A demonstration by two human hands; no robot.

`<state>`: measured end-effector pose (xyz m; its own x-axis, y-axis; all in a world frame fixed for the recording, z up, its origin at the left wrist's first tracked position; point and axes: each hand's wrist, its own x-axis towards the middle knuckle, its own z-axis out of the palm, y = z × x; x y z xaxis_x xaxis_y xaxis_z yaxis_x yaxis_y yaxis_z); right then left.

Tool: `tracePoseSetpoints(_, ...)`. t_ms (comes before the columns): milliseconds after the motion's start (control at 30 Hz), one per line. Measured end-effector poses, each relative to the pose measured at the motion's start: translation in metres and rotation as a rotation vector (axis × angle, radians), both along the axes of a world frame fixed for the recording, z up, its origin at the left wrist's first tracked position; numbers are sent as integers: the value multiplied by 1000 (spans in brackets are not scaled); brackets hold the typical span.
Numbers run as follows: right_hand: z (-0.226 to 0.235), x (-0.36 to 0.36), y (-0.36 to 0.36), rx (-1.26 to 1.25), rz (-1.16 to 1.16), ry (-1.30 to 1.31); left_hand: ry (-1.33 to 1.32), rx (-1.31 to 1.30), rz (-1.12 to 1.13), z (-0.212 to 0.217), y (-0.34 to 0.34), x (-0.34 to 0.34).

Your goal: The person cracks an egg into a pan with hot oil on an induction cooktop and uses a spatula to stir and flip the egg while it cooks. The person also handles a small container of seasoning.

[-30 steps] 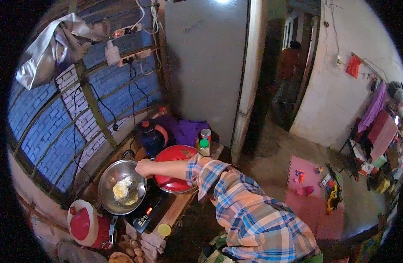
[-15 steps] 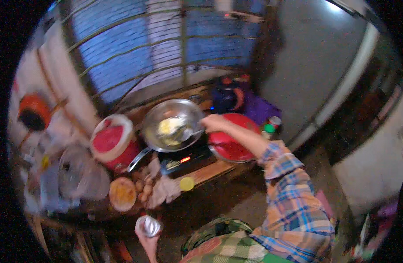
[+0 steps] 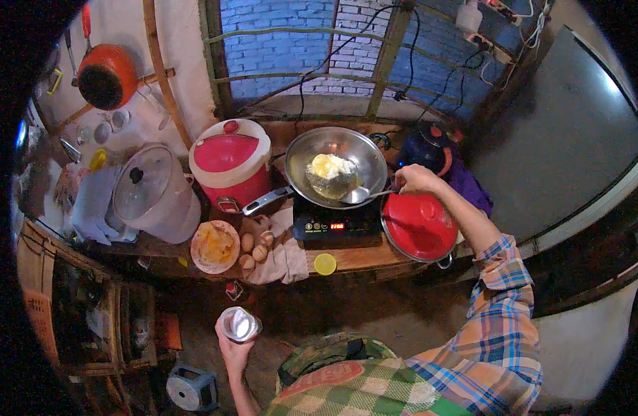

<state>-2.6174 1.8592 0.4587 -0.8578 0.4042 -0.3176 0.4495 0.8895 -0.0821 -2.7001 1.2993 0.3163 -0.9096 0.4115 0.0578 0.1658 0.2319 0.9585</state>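
Note:
My right hand [image 3: 417, 180] grips the handle of a metal spoon [image 3: 355, 195]. The spoon's bowl rests inside the right near side of a steel frying pan [image 3: 298, 154]. White and yellow food, looking like frying egg [image 3: 330, 166], lies in shiny liquid in the pan. Beneath the pan is a black induction cooker [image 3: 319, 227] with a lit red display. Low in front of the counter, my left hand [image 3: 234, 355] is wrapped round a small cup-like container [image 3: 240, 324] with a silvery top or inside; which of these I cannot tell.
A red lidded pot [image 3: 419, 225] sits right of the cooker, with a dark kettle [image 3: 426, 149] behind. Leftward are a red-and-white rice cooker [image 3: 230, 163], a plastic bucket [image 3: 159, 201], a plate of yellow scraps [image 3: 215, 247], several eggs [image 3: 247, 243], a cloth [image 3: 281, 243] and a yellow lid [image 3: 325, 264].
The view has turned and sharpened, so the scene sits differently in the picture. Both hands keep their holds, and the spoon remains in the pan.

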Motion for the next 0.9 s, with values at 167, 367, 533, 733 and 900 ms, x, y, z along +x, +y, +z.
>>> tracePoseSetpoints(167, -12, -17, -9, 55, -87, 162, -6, -14, 20, 10, 5, -4)
tracePoseSetpoints(367, 1, 1, 4, 43, -37, 120, 40, -10, 27, 7, 3, -9)
tracePoseSetpoints(533, -18, 1, 9, 14, -50, 48, -15, 21, 1, 9, 10, -6)
tracePoseSetpoints(733, -25, -13, 2, 68, -61, 308, -12, -18, 8, 10, 7, -6)
tracePoseSetpoints(900, 2, 3, -1, 62, 60, 191, 40, -52, -10, -2, -1, -5)
